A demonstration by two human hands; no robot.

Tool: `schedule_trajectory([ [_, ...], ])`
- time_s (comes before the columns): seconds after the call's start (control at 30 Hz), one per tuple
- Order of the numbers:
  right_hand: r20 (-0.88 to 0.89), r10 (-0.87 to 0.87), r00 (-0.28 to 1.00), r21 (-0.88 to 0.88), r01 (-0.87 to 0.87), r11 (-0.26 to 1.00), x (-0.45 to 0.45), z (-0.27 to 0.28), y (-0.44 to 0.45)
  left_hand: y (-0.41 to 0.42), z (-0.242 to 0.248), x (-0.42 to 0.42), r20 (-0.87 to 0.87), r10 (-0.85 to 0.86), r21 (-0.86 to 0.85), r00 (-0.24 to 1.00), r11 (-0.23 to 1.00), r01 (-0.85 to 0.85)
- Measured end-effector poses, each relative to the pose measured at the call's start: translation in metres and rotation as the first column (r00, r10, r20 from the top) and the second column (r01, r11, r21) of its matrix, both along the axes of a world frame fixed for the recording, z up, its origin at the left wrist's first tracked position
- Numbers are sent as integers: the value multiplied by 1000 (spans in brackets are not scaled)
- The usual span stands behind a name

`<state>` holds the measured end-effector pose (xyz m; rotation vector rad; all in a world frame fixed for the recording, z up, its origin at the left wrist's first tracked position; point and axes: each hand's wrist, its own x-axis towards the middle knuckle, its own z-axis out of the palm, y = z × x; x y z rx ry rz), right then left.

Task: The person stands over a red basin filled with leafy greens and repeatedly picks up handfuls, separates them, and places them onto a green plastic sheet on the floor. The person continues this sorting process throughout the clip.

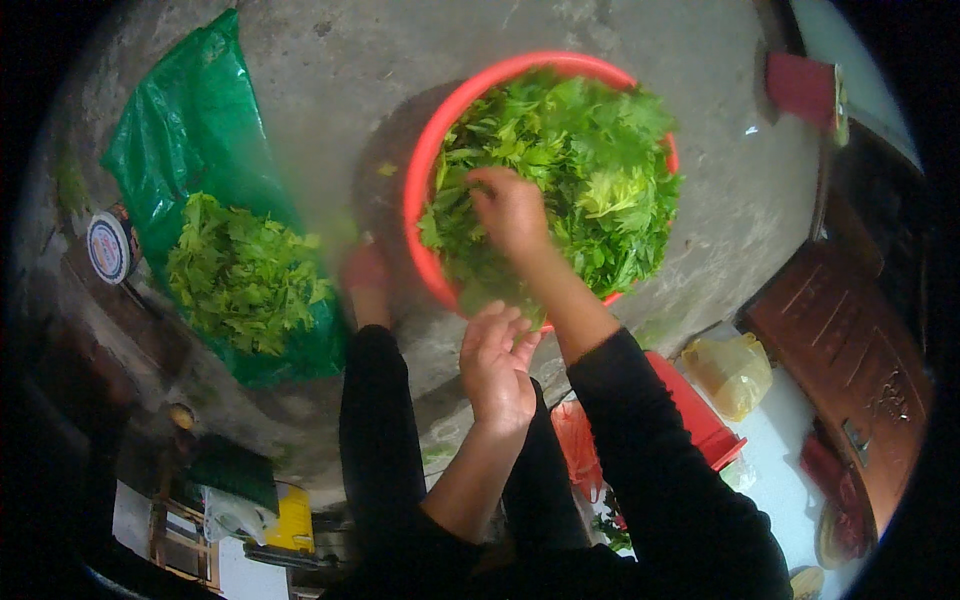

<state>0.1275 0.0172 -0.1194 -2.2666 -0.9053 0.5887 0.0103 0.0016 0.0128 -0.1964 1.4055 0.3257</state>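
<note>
A round red plastic basin (421, 165) is heaped with green leafy stems, resembling celery leaves (570, 135). My right hand (514, 214) is over the left part of the heap, its fingers curled; whether they grip any leaves cannot be told. At the basin's near rim, my left hand (499, 367) is palm up with bare palm and fingers apart. Blurred leaves lie at its fingertips, partly behind them. To the left, a smaller pile of similar leaves (244, 277) rests on a green plastic sheet or bag (195, 127).
My foot (366, 270) stands between the sheet and the basin on the concrete floor (337, 82). A round-lidded tub (109, 247) is beside the sheet. At right are a red bin-like container (694, 412), a yellowish plastic bag (727, 375) and a brown wooden door or panel (840, 360).
</note>
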Motion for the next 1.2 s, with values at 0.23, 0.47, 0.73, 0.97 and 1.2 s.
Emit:
schedule_trajectory([
  [0.23, -832, -497, 248, -257, 621, 741, 12, 58, -31, 1, -1, -3, -32, 10, -7, 999, 1000, -11],
  [0.47, -967, -238, -92, -228, 728, 647, 15, 56, -52, 1, 0, 1, -22, 15, -22, 1000, 1000, -16],
  [0.73, -801, 160, 576, 130, -94, 987, -56, 81, 41, -17, -10, -10, -12, 17, 28, 1000, 999, -17],
  [0.97, -328, 776, 539, -1, -822, 570, -111, 99, 119, -33, -21, -33, 337, 181, 135, 924, 962, -237],
  [1.2, 435, 24, 900, -196, 69, 978, 31, 56, 51, -4, -2, -8, -43, 30, 20, 999, 999, -30],
])
